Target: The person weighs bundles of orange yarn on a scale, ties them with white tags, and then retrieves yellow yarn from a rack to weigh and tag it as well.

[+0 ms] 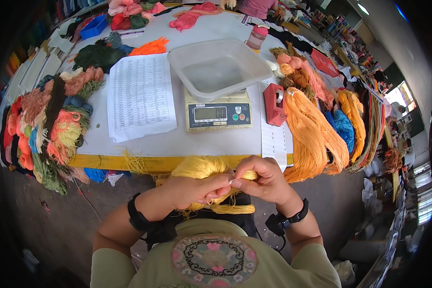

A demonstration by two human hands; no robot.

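A thick hank of yellow thread (202, 166) lies at the table's front edge, close against my body. My left hand (204, 188) rests over it, its fingers curled and closed on the yellow strands. Just to the right, my right hand (265, 178) pinches thumb against forefinger, and the two hands almost touch. A tiny white bit (232, 182) shows between the fingertips; what it is I cannot make out. More yellow strands (233, 209) hang out below my hands. Part of the hank is hidden under my left hand.
A kitchen-type digital scale (219, 113) bears a translucent plastic tub (216, 89). Left of it lies a printed sheet (141, 96); right, a red tape dispenser (275, 104). Orange thread (312, 134) drapes over the right edge, mixed coloured hanks (57, 125) over the left. A pink-lidded jar (257, 37) stands behind.
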